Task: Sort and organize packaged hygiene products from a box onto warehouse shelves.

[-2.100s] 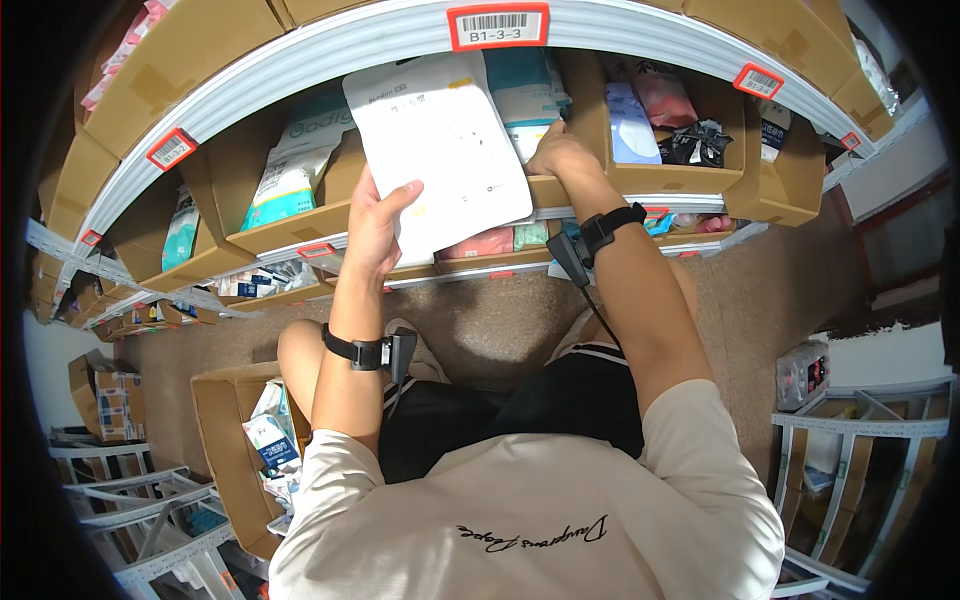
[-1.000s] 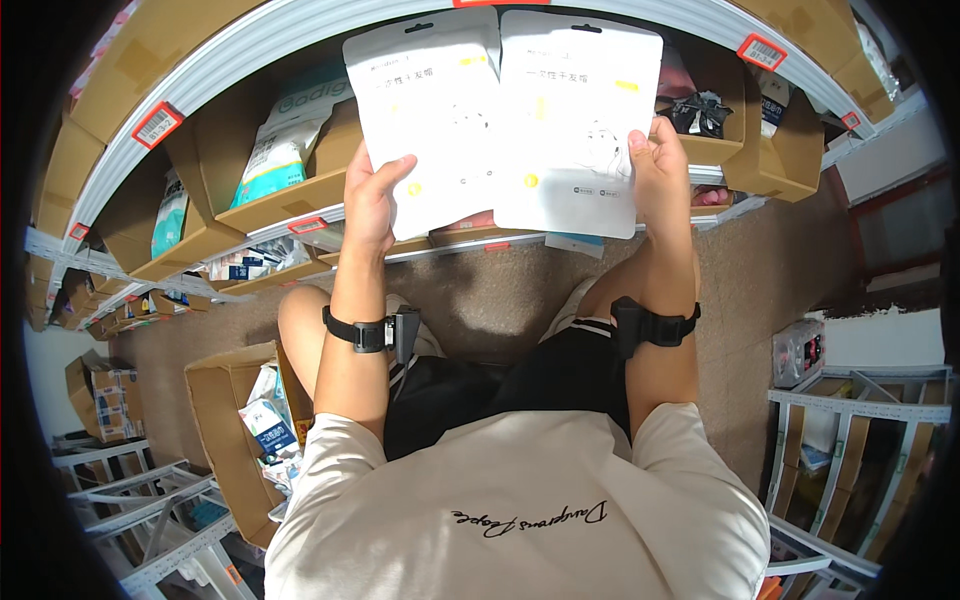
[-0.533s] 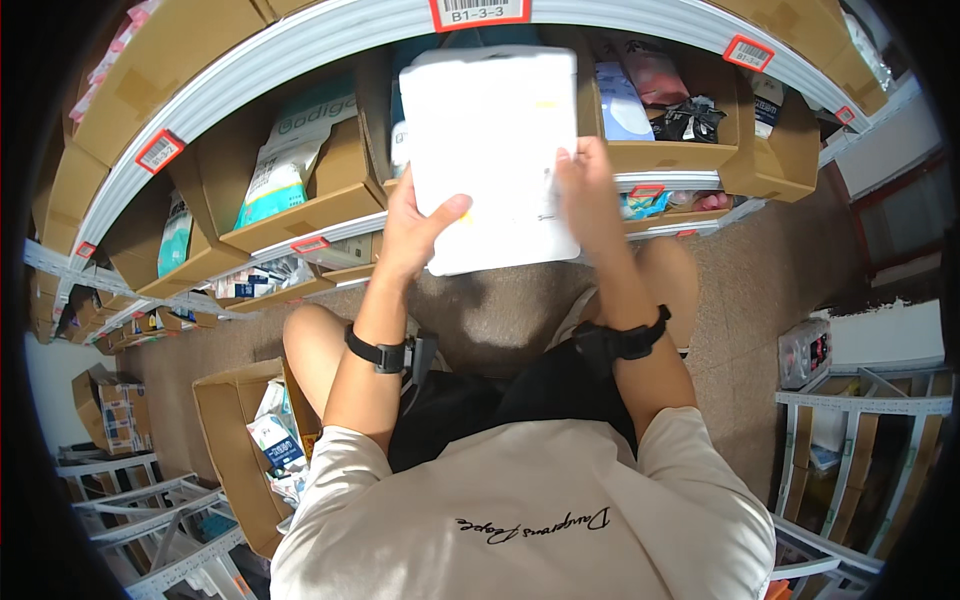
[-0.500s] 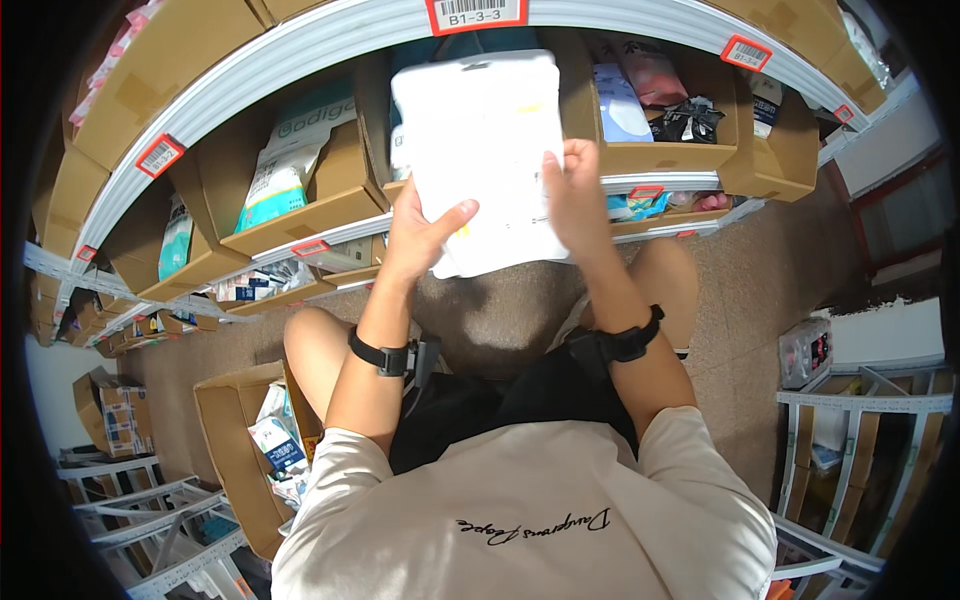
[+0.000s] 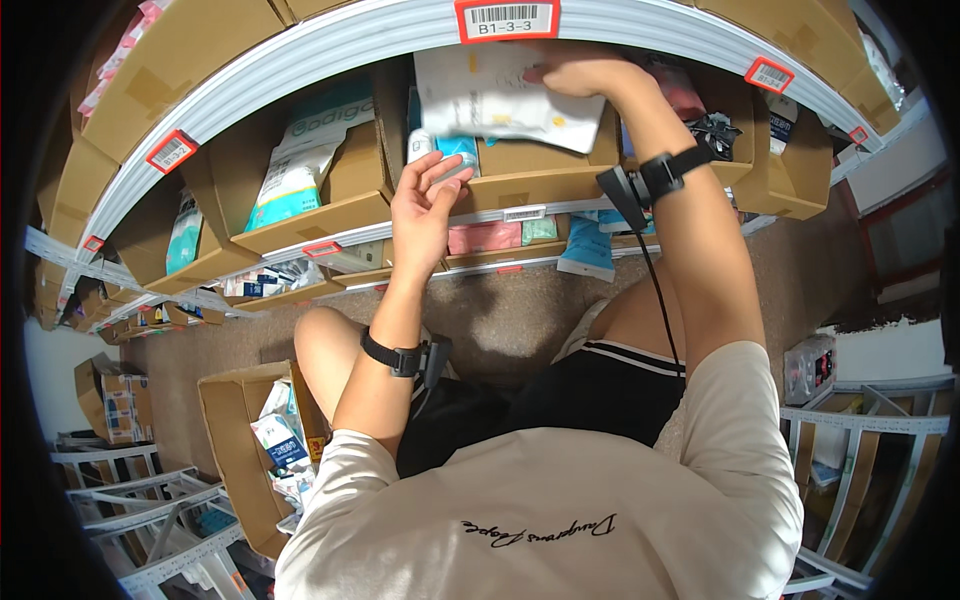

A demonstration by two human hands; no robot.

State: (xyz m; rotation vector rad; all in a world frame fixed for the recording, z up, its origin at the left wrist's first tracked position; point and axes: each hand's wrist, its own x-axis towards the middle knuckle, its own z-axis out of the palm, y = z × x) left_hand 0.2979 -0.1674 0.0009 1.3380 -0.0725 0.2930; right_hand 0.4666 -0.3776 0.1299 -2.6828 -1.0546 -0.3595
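Observation:
My right hand [image 5: 588,78] grips the upper right edge of a flat white package [image 5: 500,105] with faint print and small yellow marks. The package is tilted over a cardboard bin [image 5: 540,182] on the shelf and hides most of what is inside. By the bin's front left corner, my left hand [image 5: 425,212] is raised with fingers apart and slightly bent, holding nothing. Just beyond its fingertips, a white tube-like item [image 5: 420,146] and a blue packet [image 5: 457,150] show inside the bin.
A neighbouring bin [image 5: 330,205] holds a white and teal pouch [image 5: 290,180]. Below, a lower shelf carries pink packets [image 5: 485,238] and a blue packet jutting out [image 5: 587,250]. An open carton [image 5: 235,440] of small packages stands on the floor to my left. A white shelf beam [image 5: 380,45] runs overhead.
The white package has moved forward from in front of the shelf into the bin space, carried by my right hand. My left hand has let go of it.

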